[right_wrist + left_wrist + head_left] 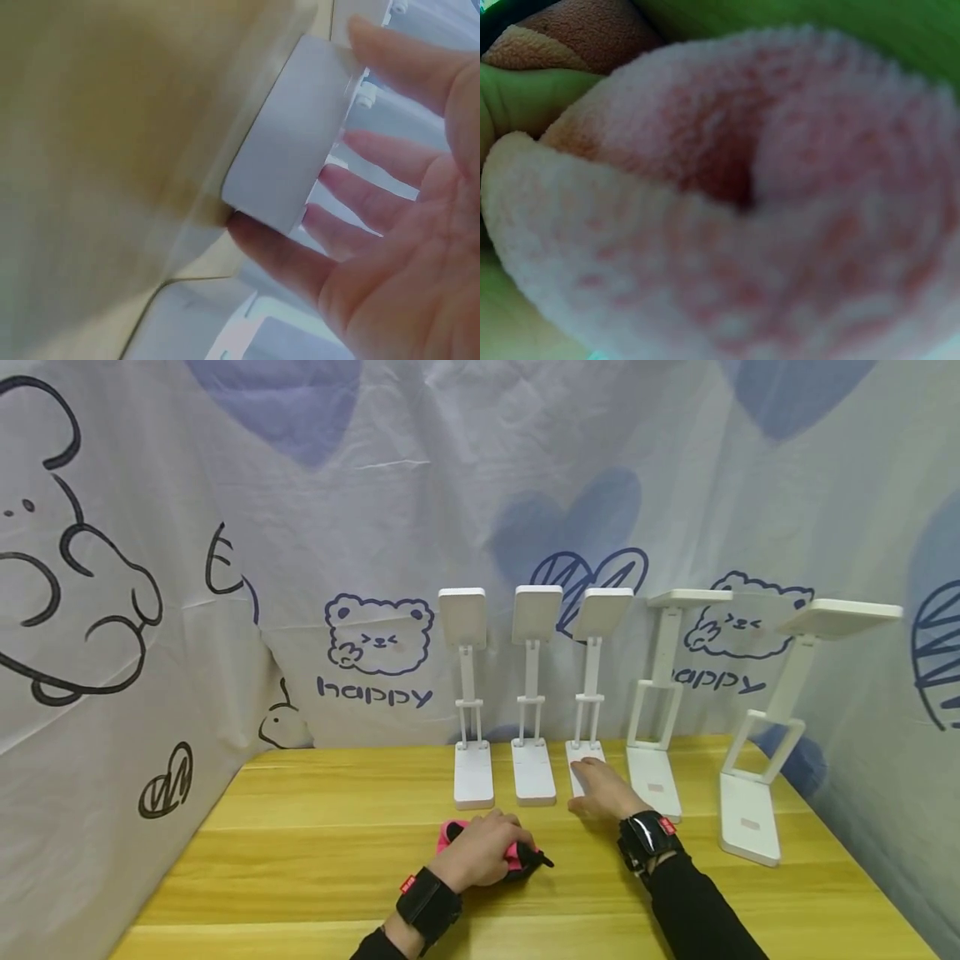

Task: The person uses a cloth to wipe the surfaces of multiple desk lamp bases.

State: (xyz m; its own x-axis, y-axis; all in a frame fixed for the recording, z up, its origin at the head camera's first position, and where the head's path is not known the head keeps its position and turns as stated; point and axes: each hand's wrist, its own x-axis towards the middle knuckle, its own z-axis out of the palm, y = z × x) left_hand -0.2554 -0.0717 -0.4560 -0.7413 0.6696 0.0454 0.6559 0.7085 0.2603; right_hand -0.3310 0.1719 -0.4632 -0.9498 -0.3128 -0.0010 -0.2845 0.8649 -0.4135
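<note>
My left hand (480, 850) grips a bunched pink-and-black cloth (451, 832) on the table, left of the row of white stands. Close up in the left wrist view, the cloth (817, 255) is fuzzy and folded over, hiding most of the fingers. Over the base of the middle white folding phone stand (602, 614) lies my right hand (602, 791). In the right wrist view, the thumb and little finger of the right hand (405, 195) hold opposite sides of the white base (289, 131), other fingers curling over it. The stand is upright and unfolded.
Two similar stands, one at far left (473, 777) and one beside it (534, 772), are left of my right hand. Another stand (654, 781) and a rightmost stand (750, 818) are angled at right. A patterned white curtain (375, 527) hangs behind the wooden table (322, 827).
</note>
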